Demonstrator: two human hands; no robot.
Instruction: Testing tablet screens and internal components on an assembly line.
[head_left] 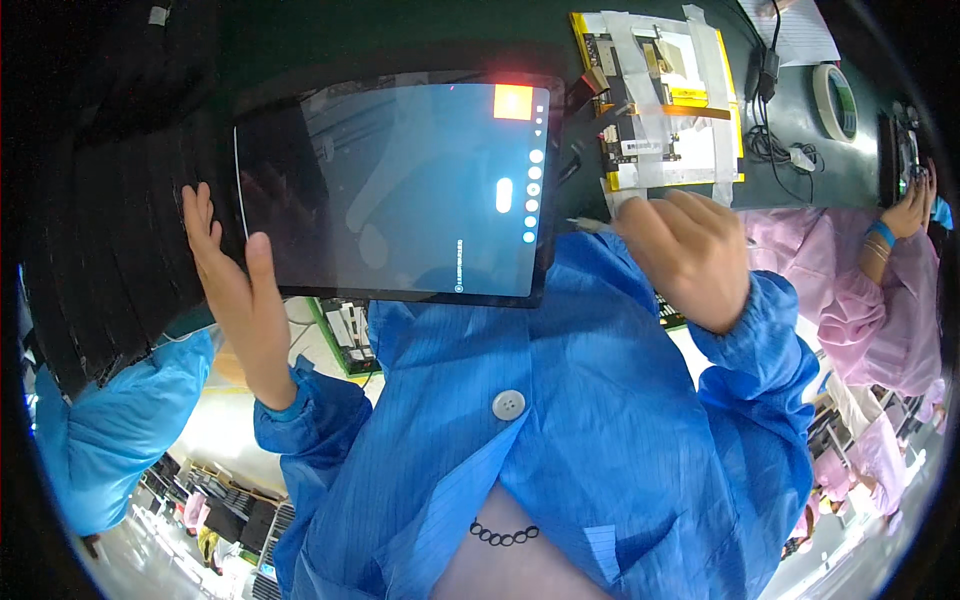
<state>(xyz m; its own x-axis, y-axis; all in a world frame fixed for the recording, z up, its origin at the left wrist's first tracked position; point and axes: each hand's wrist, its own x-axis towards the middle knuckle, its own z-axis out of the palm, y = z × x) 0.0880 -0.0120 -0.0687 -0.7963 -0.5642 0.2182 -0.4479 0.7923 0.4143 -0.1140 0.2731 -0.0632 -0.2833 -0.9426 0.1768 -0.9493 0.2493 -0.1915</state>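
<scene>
A black-framed tablet (400,200) lies on the dark green bench before me, its screen lit with round icons along the right side and an orange-red square in one corner. My left hand (235,290) is open beside the tablet's left edge, thumb and fingers apart, holding nothing. To the right of the tablet, my right hand (690,250) is closed, with a small pale cable plug (588,223) poking out at the fingertips toward the tablet. Just beyond that hand sits a battery-and-circuit-board assembly (660,100) with yellow edges, strapped with pale tape.
Black stacked, sleeve-like material (100,200) fills the left. At right are a tangled black cable (768,140), a roll of tape (835,103) and a paper sheet (795,30). A co-worker in pink (850,290) sits at far right; a light-blue sleeve (140,430) shows at left.
</scene>
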